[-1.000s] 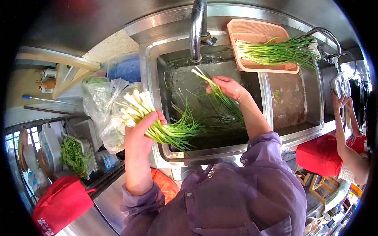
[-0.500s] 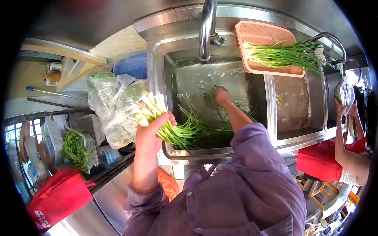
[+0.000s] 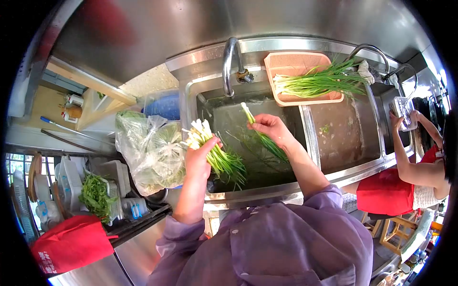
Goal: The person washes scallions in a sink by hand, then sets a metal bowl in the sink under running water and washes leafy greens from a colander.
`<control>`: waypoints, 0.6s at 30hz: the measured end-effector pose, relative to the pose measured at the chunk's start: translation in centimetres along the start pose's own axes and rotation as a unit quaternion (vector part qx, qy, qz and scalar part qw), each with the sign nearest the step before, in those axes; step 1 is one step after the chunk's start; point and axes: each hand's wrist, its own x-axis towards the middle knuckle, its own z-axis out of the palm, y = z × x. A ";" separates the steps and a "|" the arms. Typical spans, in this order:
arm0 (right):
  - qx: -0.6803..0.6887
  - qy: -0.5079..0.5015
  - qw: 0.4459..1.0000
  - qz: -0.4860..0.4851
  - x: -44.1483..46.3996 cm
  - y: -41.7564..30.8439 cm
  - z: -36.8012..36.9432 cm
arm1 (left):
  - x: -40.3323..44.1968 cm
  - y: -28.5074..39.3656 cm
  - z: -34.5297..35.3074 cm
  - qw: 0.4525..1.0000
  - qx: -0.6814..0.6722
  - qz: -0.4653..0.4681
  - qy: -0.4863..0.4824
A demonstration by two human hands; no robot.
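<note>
My left hand (image 3: 199,159) is closed round a thick bunch of green onions (image 3: 224,162), white ends up, at the left rim of the sink (image 3: 191,107). Over the water-filled basin, my right hand (image 3: 273,129) pinches a few green onions (image 3: 247,113) whose leaves trail toward the water. Loose green strands lie in the water below. A pink basket (image 3: 292,58) with more green onions (image 3: 317,82) rests across the back of the sink.
A faucet (image 3: 229,66) arches over the basin. Left of it sit a plastic bag of greens (image 3: 150,155) and a blue container (image 3: 164,106). The second basin (image 3: 336,138) holds murky water. At the right, a co-worker's hands (image 3: 405,119) hold a clear container.
My right hand dipped into the water and has come up again with green onions in it. My left hand still holds its bunch. The view has shifted.
</note>
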 end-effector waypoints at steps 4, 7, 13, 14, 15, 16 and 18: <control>0.044 -0.040 0.998 -0.026 -0.5 -1.5 2.0 | 1.0 -0.3 0.9 0.999 0.028 0.028 -0.031; -0.197 0.026 0.971 -0.132 -1.3 -2.6 5.1 | 1.2 -0.7 1.8 0.996 0.025 0.051 -0.072; -0.510 0.143 0.794 -0.298 -1.0 -1.6 9.6 | 0.8 -0.9 1.4 0.992 -0.047 0.036 -0.114; -0.539 0.144 0.777 -0.292 -0.9 -1.3 9.7 | 0.9 -1.2 0.6 0.987 -0.045 0.025 -0.156; -0.575 0.131 0.767 -0.254 -0.9 -1.3 10.0 | 1.2 -1.7 0.1 0.987 -0.014 0.036 -0.153; -0.578 0.123 0.761 -0.269 -1.1 -1.6 10.4 | 1.4 -1.8 -0.3 0.987 0.017 0.048 -0.149; -0.579 0.108 0.750 -0.301 -1.6 -1.6 11.2 | 2.2 -1.3 -1.0 0.990 -0.031 0.009 -0.137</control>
